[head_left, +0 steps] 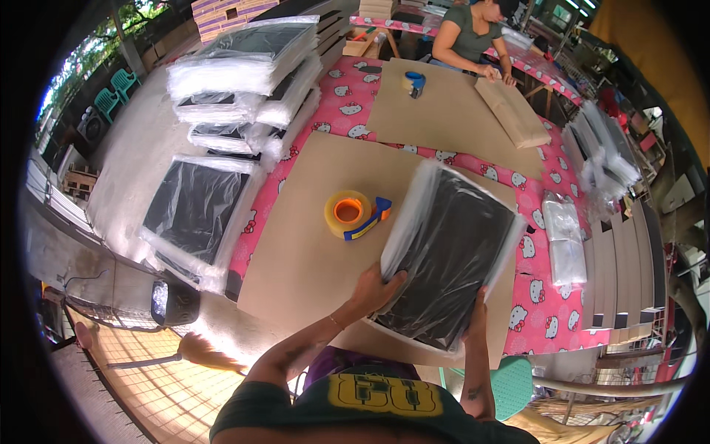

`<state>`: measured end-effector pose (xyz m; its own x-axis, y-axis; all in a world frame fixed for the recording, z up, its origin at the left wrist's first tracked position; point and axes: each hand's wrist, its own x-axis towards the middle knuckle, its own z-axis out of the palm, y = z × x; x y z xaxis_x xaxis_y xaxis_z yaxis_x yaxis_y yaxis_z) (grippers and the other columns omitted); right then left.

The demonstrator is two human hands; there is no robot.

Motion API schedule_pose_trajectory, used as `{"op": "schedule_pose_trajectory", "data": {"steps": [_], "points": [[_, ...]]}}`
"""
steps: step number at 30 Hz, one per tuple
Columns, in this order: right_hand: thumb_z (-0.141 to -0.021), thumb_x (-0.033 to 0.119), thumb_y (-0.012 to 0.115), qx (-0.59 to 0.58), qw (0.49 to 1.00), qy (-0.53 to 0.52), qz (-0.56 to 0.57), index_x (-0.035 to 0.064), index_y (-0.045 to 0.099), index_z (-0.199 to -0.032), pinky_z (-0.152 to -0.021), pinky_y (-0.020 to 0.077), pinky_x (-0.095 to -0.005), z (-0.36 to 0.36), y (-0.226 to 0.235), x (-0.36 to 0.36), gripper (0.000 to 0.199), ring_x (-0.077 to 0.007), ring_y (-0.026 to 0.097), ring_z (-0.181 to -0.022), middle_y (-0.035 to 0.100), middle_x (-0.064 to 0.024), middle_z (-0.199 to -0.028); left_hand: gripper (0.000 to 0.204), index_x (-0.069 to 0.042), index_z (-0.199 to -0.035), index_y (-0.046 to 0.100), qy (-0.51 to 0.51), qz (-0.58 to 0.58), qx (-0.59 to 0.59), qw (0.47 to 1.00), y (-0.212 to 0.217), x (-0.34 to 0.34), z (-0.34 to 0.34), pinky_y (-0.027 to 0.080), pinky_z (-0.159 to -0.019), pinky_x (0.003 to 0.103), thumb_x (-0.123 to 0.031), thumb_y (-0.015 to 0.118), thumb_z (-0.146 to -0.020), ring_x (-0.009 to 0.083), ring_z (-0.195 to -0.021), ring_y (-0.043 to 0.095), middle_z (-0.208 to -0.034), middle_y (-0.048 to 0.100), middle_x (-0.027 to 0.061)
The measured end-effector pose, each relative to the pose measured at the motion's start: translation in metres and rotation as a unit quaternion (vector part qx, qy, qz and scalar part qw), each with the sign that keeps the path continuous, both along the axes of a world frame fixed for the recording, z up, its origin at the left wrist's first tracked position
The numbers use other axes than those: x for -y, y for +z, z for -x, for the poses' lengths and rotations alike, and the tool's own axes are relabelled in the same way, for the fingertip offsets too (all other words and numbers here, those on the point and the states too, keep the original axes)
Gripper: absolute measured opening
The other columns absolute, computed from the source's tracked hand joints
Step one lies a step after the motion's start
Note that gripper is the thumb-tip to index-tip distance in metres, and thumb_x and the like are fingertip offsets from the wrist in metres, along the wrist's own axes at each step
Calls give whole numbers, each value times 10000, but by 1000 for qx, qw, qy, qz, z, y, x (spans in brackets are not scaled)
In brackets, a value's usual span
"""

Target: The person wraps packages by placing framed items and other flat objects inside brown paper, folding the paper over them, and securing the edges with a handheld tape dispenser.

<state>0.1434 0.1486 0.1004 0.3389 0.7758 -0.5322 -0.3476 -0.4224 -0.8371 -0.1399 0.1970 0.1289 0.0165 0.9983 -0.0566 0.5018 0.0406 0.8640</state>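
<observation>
Between my two hands is a flat black rectangular panel in clear plastic wrap [458,251], tilted above a sheet of brown cardboard [296,259]. My left hand [376,290] grips its left edge, thumb over the top face. Along the lower right edge, my right hand [477,318] holds it, with the fingers partly hidden underneath. A roll of clear tape on an orange core [347,213] lies on the cardboard left of the panel, a blue tape cutter [370,220] against it.
Stacks of similar wrapped panels [196,207] rise at left. Across the pink patterned table [529,285], a person [470,37] handles a folded brown paper package [514,115]. Clear plastic bags [563,240] and brown cardboard pieces [621,274] are at right. Another tape dispenser [414,83] sits farther back.
</observation>
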Motion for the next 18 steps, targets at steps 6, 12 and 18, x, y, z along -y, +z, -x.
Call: {"op": "schedule_pose_trajectory", "data": {"steps": [6,12,18], "points": [[-921,653,543,40,996,67,36,-53,414,-1429,-1061,409,-410,28,-13,-24,879,-287,529,-1258,536,-176,-1390,757,161,-1073,598,36,135,-36,989,-8,-4,33,526,-829,501,-570,601,-878,503,-933,660,-917,648,386],[-956,635,497,-4,990,131,55,-85,432,-1406,-1056,403,-401,73,-17,-53,852,-286,532,-1245,558,-181,-1354,763,153,-1024,632,71,116,-41,990,-27,-15,85,526,-842,483,-593,582,-872,493,-970,657,-906,651,388],[-902,720,500,57,983,176,4,-120,402,-1410,-1036,416,-391,55,-53,-87,986,-297,534,-1233,542,-241,-1336,782,141,-1064,641,79,129,-69,986,-25,-35,79,510,-888,454,-614,570,-873,472,-1020,651,-960,669,356]]}}
